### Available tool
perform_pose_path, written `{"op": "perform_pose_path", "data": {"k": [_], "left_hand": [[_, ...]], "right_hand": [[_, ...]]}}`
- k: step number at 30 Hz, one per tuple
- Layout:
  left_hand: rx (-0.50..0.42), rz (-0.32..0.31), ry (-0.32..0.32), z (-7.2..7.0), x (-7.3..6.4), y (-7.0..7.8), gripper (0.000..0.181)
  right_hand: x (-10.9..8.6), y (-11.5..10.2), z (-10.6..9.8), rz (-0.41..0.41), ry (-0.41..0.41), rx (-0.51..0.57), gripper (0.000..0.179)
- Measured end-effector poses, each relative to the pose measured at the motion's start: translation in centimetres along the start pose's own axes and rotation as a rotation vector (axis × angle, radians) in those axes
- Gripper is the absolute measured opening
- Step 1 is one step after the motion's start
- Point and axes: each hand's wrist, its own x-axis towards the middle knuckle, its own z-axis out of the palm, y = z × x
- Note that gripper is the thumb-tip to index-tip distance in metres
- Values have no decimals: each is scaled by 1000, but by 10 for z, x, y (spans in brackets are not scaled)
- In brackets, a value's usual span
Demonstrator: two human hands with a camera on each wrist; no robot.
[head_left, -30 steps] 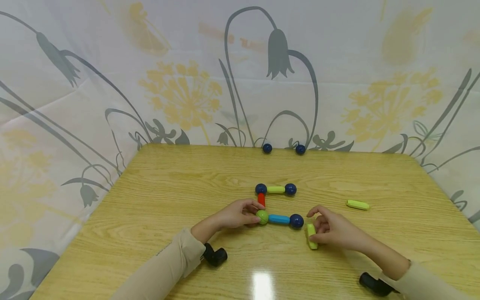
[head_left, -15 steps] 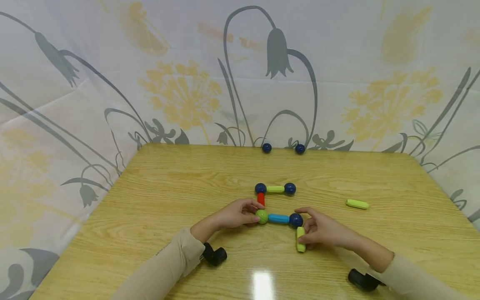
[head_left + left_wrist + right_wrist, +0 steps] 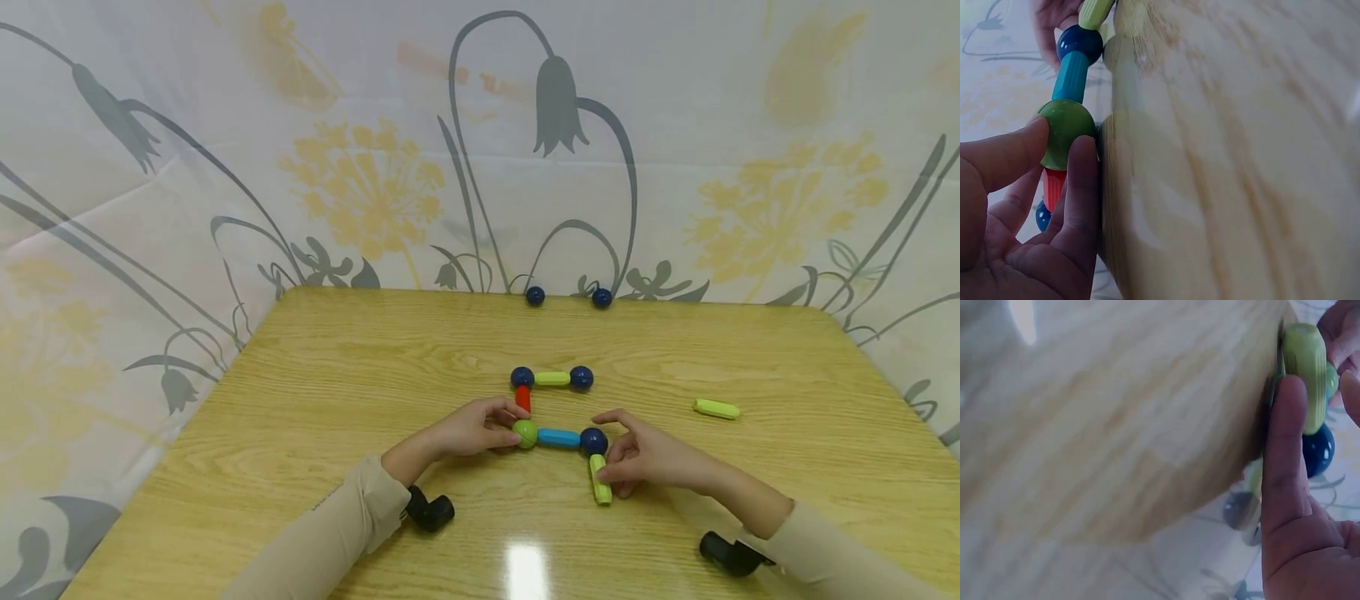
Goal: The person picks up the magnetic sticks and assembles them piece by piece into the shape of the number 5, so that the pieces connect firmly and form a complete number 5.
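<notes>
In the head view, my left hand grips a green ball with its fingertips. A blue stick joins that ball to a dark blue ball, and a red stick runs back from it. My right hand holds a lime magnetic building stick by its side, its fingers partly bent. One end of this stick meets the dark blue ball. The right wrist view shows a finger along the stick.
Behind the hands, the red stick leads to a second dark blue ball, a lime stick and another blue ball. A loose lime stick lies right. Two blue balls sit at the wooden table's back edge, before a flowered cloth.
My right hand has moved left with the lime stick and brought its far end against the dark blue ball. The stick has tilted slightly. The left hand stays on the green ball.
</notes>
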Motion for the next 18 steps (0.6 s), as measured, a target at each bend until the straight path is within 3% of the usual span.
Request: {"op": "perform_pose_path", "data": {"k": [9, 18], "left_hand": [[-5, 1, 0, 1, 1, 1, 30], [12, 8, 1, 0, 0, -1, 30]], "right_hand": [[-2, -6, -22, -135, 122, -218, 60], [13, -5, -41, -222, 298, -404, 43]]}}
